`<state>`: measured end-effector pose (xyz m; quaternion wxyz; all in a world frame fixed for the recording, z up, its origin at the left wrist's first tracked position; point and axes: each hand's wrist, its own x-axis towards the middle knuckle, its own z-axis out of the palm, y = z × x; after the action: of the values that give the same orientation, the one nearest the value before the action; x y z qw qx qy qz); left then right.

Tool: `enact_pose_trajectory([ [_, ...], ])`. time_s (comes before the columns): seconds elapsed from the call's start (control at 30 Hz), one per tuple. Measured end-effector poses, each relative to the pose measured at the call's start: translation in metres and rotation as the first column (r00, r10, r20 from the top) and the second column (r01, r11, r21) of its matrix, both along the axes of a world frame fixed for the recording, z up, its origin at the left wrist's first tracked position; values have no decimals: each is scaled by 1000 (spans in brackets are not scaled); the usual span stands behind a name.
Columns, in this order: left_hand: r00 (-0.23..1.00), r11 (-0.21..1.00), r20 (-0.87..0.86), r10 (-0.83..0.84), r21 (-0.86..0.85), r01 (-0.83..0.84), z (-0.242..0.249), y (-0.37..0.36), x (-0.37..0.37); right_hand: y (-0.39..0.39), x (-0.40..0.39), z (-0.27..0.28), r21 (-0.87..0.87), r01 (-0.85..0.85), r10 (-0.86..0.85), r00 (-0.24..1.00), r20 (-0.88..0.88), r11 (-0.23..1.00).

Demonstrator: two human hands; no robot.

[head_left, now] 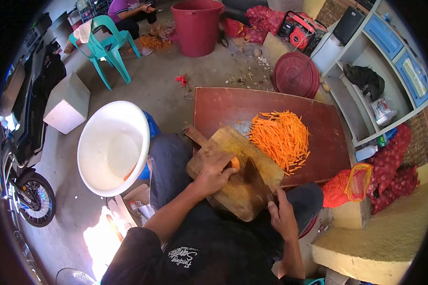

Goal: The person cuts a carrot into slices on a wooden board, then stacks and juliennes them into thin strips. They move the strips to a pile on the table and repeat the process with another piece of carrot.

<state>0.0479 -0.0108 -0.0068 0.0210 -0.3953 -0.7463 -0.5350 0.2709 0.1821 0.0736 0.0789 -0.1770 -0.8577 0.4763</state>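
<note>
Motorbike wheel [33, 199] at far left; white basin [113, 147] beside person's knee. Left hand [214, 172] curled over carrot piece [234, 163], pinning it on wooden chopping board [233, 173]. Right hand [281, 213] closed around knife [257, 178] handle, blade on board just beside carrot. Heap of carrot strips [280, 137] on red-brown table [223, 107]. Red mesh sacks [390, 175] at far right.

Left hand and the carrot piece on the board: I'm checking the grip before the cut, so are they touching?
Touching. The head view shows the left hand pressing its fingertips onto the carrot piece on the wooden cutting board, no gap visible.
</note>
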Motion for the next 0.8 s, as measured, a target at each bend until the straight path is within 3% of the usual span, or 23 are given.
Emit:
enact_pose_trajectory([
  [0.2,992,997,-123,-20,-81,10,1,4,9,7,-11,2,126,-86,69,989,129,988],
  [0.3,981,996,-190,-40,-87,24,3,2,7,11,-16,16,296,-153,93,974,208,943],
  [0.4,962,997,-271,-27,-72,8,-4,2,7,15,-18,17,184,-110,59,964,261,977],
  [0.6,931,998,-365,-29,-55,10,-3,6,5,-8,-25,36,88,-149,144,987,68,985],
  [0.8,919,995,-389,-70,-98,35,-1,6,4,-8,-17,49,53,-194,184,971,152,980],
])
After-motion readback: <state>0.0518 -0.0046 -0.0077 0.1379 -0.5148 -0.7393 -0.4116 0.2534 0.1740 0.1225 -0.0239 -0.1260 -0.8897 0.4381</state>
